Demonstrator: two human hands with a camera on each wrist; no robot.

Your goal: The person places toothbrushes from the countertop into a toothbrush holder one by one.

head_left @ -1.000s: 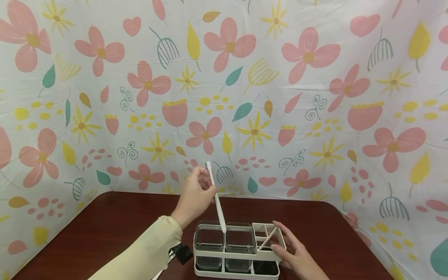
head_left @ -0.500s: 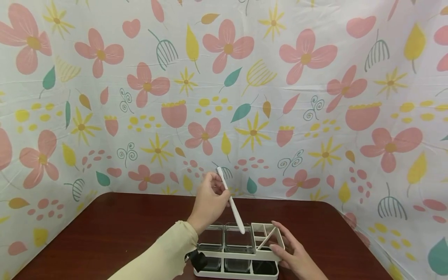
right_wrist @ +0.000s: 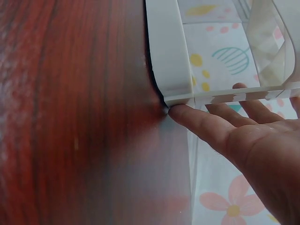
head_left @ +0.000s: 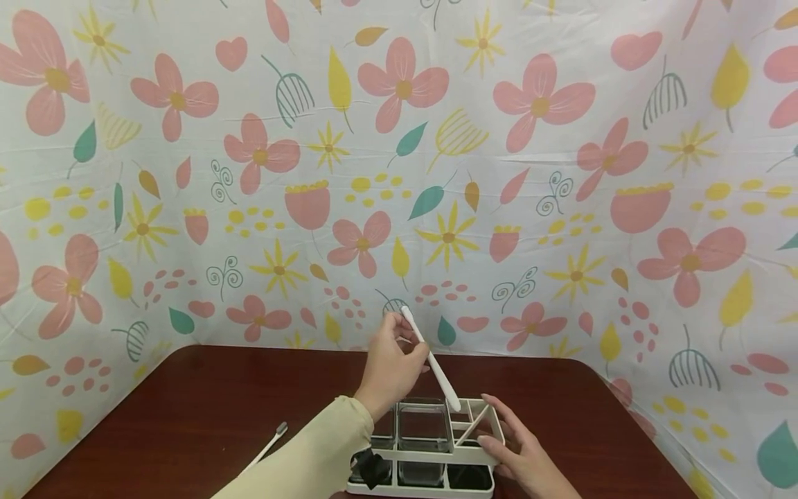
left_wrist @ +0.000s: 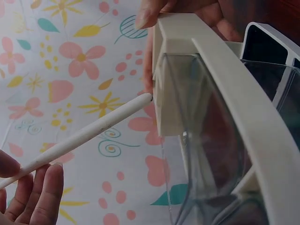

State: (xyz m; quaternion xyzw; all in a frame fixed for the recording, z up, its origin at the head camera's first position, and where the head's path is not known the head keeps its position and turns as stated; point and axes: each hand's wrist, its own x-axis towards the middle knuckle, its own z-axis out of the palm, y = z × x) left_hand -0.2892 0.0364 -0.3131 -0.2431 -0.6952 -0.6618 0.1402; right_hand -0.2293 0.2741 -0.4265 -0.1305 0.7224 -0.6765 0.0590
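My left hand [head_left: 394, 362] pinches a white toothbrush [head_left: 441, 378] near its upper part, head up. The brush slants, and in the head view its lower handle end overlaps the divided compartment [head_left: 472, 426] of a cream toothbrush holder [head_left: 430, 455]. In the left wrist view the handle [left_wrist: 101, 124] points at that compartment's edge; whether it touches is hard to tell. My right hand [head_left: 526, 447] grips the holder's right end, thumb at the front and a finger along the side. Two clear cups [head_left: 424, 424] sit in the holder, the left one partly behind my left sleeve.
A second toothbrush [head_left: 268, 443] lies on the dark red-brown table [head_left: 212, 388] to the left, partly hidden by my sleeve. A floral-patterned sheet [head_left: 399, 173] hangs along the table's back and sides. The black strap device [head_left: 370, 468] on my left wrist hangs before the holder.
My left hand has carried the toothbrush rightward and slightly down, from over the cups to the divided compartment. The toothbrush leans more now. My right hand stays on the holder.
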